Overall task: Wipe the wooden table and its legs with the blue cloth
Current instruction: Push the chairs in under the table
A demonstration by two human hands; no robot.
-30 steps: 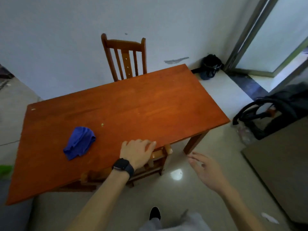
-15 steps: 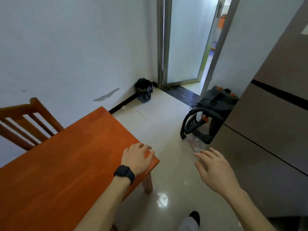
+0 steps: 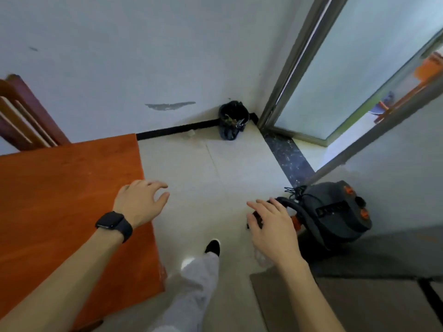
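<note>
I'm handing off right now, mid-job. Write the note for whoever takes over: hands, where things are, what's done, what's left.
Left hand: open, fingers spread, over the edge of the wooden table, holding nothing. I cannot tell whether it touches the top.
Right hand: open, empty, in the air over the floor, in front of the vacuum cleaner.
Blue cloth: not in view; neither hand has it.
Done: no wiping can be confirmed from this view.
Left: find and pick up the cloth, wipe the table top, then the legs.
</note>
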